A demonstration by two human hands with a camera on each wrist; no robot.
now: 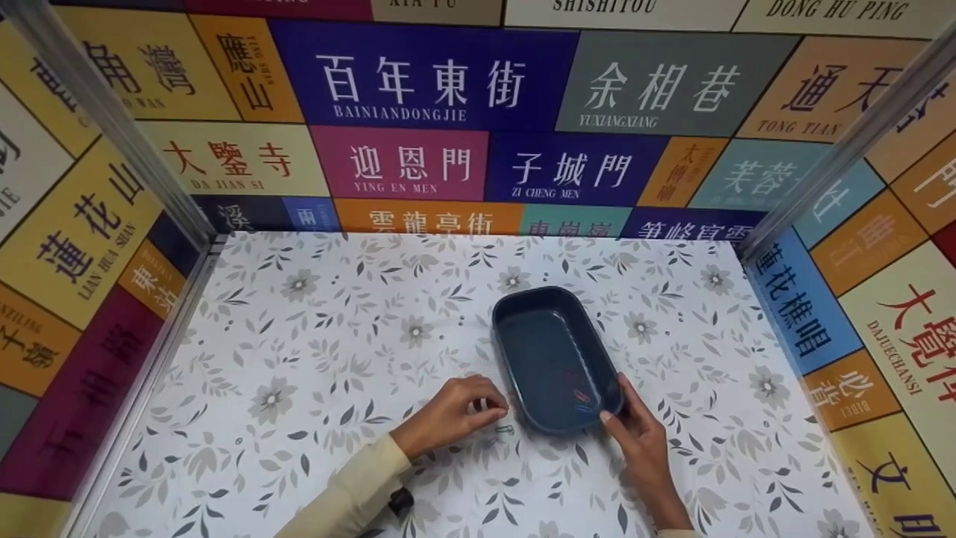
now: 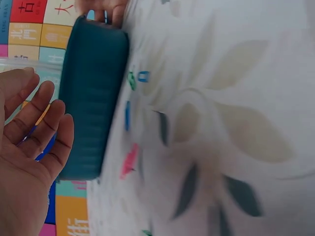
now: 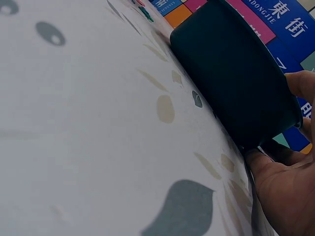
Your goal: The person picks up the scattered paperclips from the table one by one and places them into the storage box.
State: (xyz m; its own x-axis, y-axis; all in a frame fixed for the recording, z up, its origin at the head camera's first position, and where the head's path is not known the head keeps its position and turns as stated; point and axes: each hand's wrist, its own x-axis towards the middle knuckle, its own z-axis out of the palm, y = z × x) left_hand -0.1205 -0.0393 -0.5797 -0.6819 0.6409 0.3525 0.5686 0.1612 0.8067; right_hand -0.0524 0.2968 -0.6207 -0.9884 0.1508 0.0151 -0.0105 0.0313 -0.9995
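Observation:
A dark blue tray [image 1: 523,329] sits on the flowered tablecloth, with a red and a blue paper clip [image 1: 581,397] lying in its near end. My right hand [image 1: 618,407] grips the tray's near right corner, thumb on the rim; the right wrist view shows the right hand [image 3: 290,147] wrapped round the tray [image 3: 231,73] wall. My left hand [image 1: 485,407] hovers just left of the tray over a clip [image 1: 505,429] on the cloth. In the left wrist view the left hand [image 2: 44,108] has loose fingers and holds nothing, beside the tray [image 2: 91,93]. Several coloured clips [image 2: 129,160] lie along the tray's side.
The flowered tablecloth [image 1: 314,359] is boxed in by walls covered in coloured sign panels at the left [image 1: 82,246], back [image 1: 448,112] and right [image 1: 881,299]. Metal posts [image 1: 112,119] stand at the back corners.

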